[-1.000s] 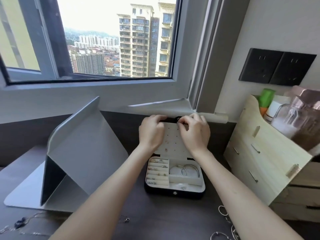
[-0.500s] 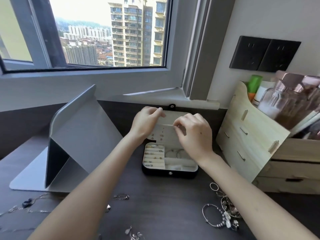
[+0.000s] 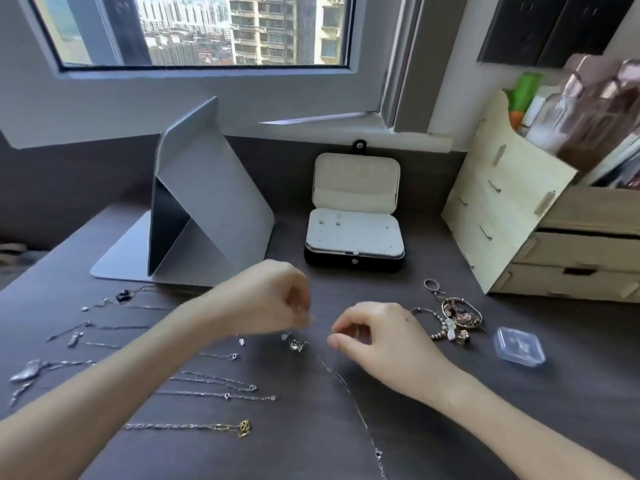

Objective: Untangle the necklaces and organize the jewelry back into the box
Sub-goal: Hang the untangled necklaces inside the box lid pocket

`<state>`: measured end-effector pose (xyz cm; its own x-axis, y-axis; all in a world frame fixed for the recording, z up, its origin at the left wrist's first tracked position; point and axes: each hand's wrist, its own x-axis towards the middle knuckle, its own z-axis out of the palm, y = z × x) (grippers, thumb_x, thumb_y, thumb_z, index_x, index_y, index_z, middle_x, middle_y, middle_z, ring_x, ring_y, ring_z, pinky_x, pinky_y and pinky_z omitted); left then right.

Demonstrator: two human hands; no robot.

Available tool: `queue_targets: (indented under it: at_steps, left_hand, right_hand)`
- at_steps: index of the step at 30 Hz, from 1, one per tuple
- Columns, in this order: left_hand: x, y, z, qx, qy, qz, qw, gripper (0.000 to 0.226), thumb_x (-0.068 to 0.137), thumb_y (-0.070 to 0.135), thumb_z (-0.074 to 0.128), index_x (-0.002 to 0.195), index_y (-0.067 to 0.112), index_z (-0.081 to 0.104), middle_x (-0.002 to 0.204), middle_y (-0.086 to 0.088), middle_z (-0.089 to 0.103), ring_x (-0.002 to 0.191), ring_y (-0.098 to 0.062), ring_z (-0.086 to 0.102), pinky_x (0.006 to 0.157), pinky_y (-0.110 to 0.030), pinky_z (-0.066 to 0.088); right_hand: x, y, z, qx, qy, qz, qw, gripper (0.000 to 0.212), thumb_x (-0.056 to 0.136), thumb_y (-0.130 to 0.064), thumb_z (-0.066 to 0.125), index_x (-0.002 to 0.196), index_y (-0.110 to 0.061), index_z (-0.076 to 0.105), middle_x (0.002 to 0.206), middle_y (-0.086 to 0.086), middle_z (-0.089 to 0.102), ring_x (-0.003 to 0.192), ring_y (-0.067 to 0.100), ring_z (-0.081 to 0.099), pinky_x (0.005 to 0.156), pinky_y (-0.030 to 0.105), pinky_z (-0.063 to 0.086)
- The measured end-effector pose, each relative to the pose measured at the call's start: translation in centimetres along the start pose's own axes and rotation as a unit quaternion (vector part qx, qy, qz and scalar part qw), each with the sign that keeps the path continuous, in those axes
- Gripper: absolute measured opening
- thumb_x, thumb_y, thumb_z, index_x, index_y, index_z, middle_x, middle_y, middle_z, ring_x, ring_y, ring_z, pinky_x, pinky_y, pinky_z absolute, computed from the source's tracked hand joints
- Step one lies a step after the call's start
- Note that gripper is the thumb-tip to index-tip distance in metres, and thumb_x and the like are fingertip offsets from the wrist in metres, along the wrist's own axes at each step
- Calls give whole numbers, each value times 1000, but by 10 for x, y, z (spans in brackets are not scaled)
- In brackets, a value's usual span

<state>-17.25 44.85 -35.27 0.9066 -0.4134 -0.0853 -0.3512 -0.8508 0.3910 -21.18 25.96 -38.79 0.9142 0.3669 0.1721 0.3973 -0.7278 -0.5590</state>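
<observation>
Right grip pinches a chain, left grip curled, hold unclear; open jewelry box shows stud earrings.

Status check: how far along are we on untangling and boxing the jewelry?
Done: several necklaces lie straightened in separate rows at left, and a few studs sit inside the open box. In hand: the right hand pinches a thin chain; the left hand is too blurred to judge. Left: the pile of bracelets and rings, plus boxing everything laid out.
</observation>
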Motion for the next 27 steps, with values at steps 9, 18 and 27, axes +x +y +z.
queue_targets:
  at_steps: [9,18,27]
  left_hand:
    - [-20,-10,46,38,37,46,998,17,81,31,69,87,16,62,82,3,57,80,-16,52,72,-27,41]
    - [-24,-11,26,-276,-4,-33,961,17,92,25,58,84,11,63,72,-2,62,63,-13,55,64,-24,48]
    - [-30,-13,22,-493,-43,-49,868,18,94,21,52,85,6,58,92,-8,68,91,-18,65,91,-31,48]
  right_hand:
    - [-14,-8,13,9,22,54,998,6,84,-28,64,83,-26,70,70,-18,58,69,4,52,69,19,41]
    - [1,-11,29,53,-10,42,998,25,87,-32,61,110,-23,67,92,-14,57,95,11,51,86,20,38]
    - [-10,-21,3,368,-72,97,922,12,90,-12,60,82,-7,66,81,6,71,75,10,65,76,23,53]
